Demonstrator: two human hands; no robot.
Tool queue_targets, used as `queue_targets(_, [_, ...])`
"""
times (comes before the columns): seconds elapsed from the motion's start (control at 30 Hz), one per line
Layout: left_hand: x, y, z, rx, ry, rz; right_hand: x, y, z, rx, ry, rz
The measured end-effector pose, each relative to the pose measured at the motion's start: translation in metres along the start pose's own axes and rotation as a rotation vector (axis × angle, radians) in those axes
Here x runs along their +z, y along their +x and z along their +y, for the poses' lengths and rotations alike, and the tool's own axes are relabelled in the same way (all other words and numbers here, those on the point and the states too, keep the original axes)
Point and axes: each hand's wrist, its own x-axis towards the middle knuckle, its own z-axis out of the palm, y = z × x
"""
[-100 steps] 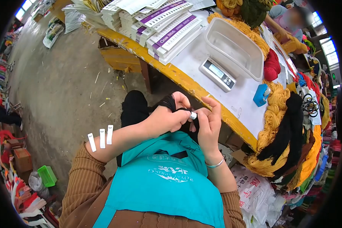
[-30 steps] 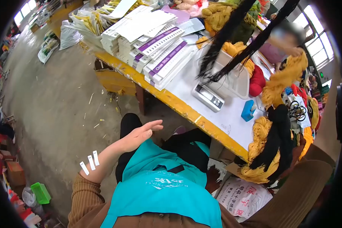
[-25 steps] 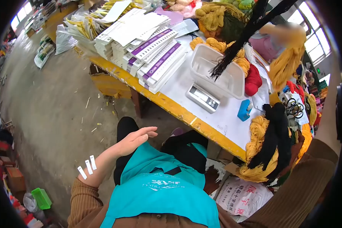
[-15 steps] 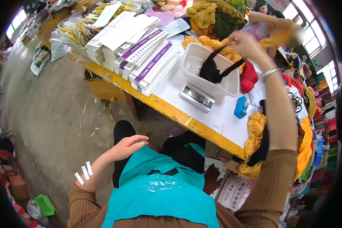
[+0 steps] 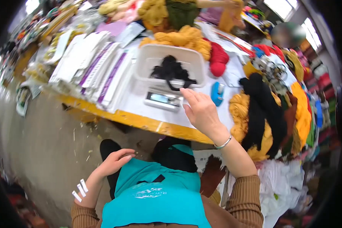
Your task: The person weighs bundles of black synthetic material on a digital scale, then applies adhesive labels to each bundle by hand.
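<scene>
A bundle of black yarn point(image 5: 171, 70) lies in the white plastic tray point(image 5: 148, 62) on the small digital scale point(image 5: 162, 99). My right hand point(image 5: 201, 110) hovers just in front of the scale, fingers spread, holding nothing. My left hand point(image 5: 116, 161) rests loosely open on my lap beside the teal apron point(image 5: 155, 197). Three white paper strips point(image 5: 79, 189) stick to my left forearm.
Stacks of white and purple cards point(image 5: 95, 72) lie left of the scale. A blue tape dispenser point(image 5: 217, 93) sits to its right. Yellow, black, red and orange yarn skeins point(image 5: 266, 110) pile along the right side. Another person point(image 5: 288, 34) works across the yellow-edged table point(image 5: 140, 121).
My right hand lifted the black yarn from my lap, lowered it into the tray on the scale and let go. It has drawn back toward me. The view swung right.
</scene>
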Motion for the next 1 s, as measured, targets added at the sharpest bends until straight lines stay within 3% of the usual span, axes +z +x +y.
queue_targets(0.17, [0.002,0.013,-0.008,-0.051,-0.020,-0.008,-0.091,-0.027,0.095,0.140,-0.223,0.155])
queue_targets(0.2, [0.001,0.014,-0.006,-0.078,-0.028,-0.006,-0.107,-0.032,0.127,0.267,-0.197,0.260])
queue_targets(0.3, [0.003,0.017,0.001,-0.110,-0.063,0.020,-0.169,-0.050,0.241,0.559,-0.320,0.301])
queue_targets(0.43, [0.008,0.023,0.008,-0.144,-0.083,0.059,-0.196,-0.070,0.353,0.810,-0.432,0.142])
queue_targets(0.5, [0.015,0.027,0.012,-0.143,-0.077,0.059,-0.179,-0.064,0.383,0.939,-0.199,-0.054])
queue_targets(0.57, [0.021,0.031,0.018,-0.142,-0.068,0.058,-0.159,-0.040,0.379,1.064,0.064,-0.144])
queue_targets(0.63, [0.027,0.031,0.024,-0.149,-0.048,0.054,-0.151,-0.019,0.360,0.891,0.088,0.154])
queue_targets(0.67, [0.028,0.030,0.026,-0.146,-0.024,0.060,-0.154,-0.009,0.342,0.840,0.172,0.115])
queue_targets(0.73, [0.027,0.028,0.024,-0.157,-0.015,0.071,-0.154,-0.017,0.295,0.523,0.046,-0.046])
queue_targets(0.77, [0.027,0.027,0.021,-0.167,-0.013,0.076,-0.152,-0.028,0.288,0.376,-0.171,-0.185])
queue_targets(0.8, [0.026,0.027,0.013,-0.188,-0.032,0.085,-0.154,-0.030,0.245,0.516,-0.378,-0.332])
queue_targets(0.83, [0.025,0.030,0.009,-0.189,-0.032,0.074,-0.145,-0.041,0.236,0.491,-0.583,-0.350])
queue_targets(0.87, [0.024,0.032,0.005,-0.208,-0.054,0.063,-0.138,-0.050,0.248,0.422,-0.701,-0.312])
queue_targets(0.93, [0.025,0.037,0.005,-0.225,-0.078,0.047,-0.153,-0.065,0.276,0.430,-0.663,0.008])
queue_targets(1.0, [0.025,0.044,0.013,-0.207,-0.023,0.003,-0.188,-0.061,0.274,0.554,-0.760,0.241])
